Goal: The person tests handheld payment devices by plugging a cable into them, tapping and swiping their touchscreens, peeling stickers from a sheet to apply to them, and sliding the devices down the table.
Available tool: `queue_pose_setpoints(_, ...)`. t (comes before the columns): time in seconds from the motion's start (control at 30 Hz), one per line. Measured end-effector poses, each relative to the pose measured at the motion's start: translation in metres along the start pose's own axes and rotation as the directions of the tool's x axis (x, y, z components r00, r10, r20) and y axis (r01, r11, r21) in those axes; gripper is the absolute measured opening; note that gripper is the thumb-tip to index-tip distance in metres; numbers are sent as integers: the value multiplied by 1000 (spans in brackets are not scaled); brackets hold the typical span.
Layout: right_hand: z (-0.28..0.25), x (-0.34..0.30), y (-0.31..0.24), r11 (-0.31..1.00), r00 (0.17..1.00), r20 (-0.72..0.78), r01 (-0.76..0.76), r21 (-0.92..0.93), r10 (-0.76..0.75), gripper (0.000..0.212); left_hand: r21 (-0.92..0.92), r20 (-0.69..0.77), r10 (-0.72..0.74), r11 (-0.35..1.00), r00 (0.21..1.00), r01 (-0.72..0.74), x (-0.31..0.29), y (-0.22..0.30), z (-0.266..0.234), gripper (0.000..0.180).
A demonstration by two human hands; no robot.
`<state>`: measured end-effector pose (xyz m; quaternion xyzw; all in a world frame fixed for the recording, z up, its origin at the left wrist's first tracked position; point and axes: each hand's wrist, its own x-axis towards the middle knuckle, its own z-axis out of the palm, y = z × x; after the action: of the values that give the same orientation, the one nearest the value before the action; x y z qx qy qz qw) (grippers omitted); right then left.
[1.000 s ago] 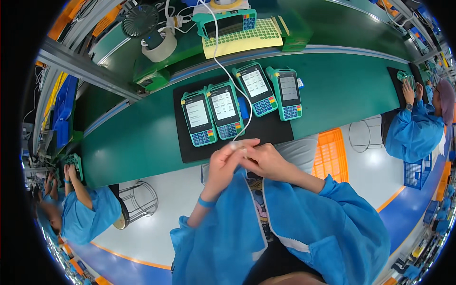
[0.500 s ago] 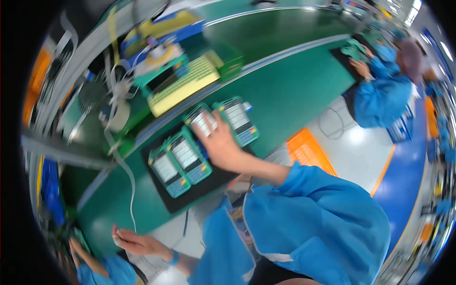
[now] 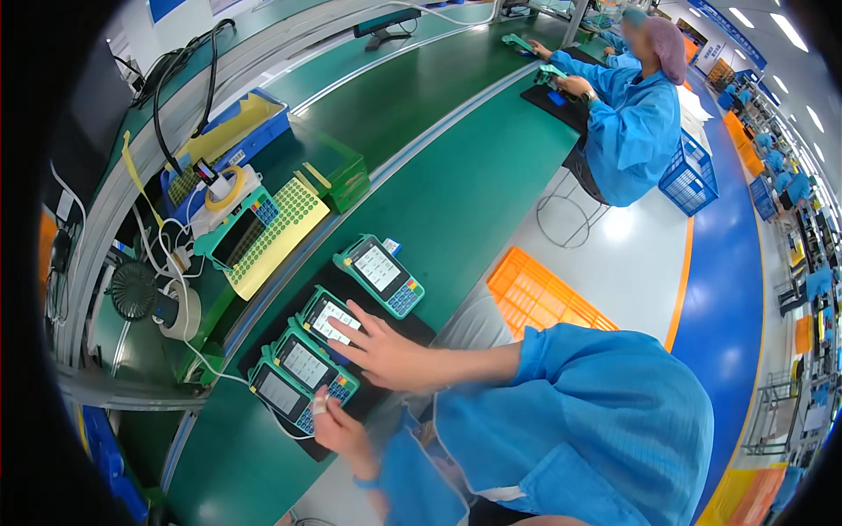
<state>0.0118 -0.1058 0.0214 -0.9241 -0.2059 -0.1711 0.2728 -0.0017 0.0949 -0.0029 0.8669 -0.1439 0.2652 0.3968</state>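
Observation:
Several green handheld payment terminals lie face up with screens lit. My right hand is spread open, its fingertips over the screen of a middle terminal. Left of that lies another terminal, and the leftmost terminal is beside my left hand. The fingers of my left hand are pinched together, with white material around one fingertip. A white cable runs to that hand at the leftmost terminal's lower edge; its end is hidden. A separate terminal lies farther right.
A black mat lies under the terminals on the green bench. Beyond are a yellow sticker sheet, a roll of yellow tape and a small black fan. An orange crate stands right. A co-worker handles a green device.
My left hand has moved from the lower left up to the leftmost terminal, with the cable following. My right hand stays at the same terminal. The view has turned, showing more of the co-worker.

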Motion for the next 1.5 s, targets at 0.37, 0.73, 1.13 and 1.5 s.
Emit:
queue_pose_setpoints(0.37, -31, -9, 86, 984, 970, -178, -153, 97, 168, 101, -234, 224, -251, 924, 942, 302, 46, 31, -3, 24)
queue_pose_setpoints(0.73, -26, 0, 51, 924, 955, -190, -150, 352, 227, 81, -341, 508, -252, 819, 824, 461, 88, 51, 25, 20)
queue_pose_setpoints(1.13, -15, -12, 59, 948, 969, -173, -120, 294, 177, 89, -239, 701, -234, 813, 674, 531, 107, 60, 50, 28)
queue_pose_setpoints(1.5, -43, -3, 63, 989, 997, -9, -78, 125, 79, 90, -252, 736, -201, 805, 646, 538, 116, 53, 62, 25)
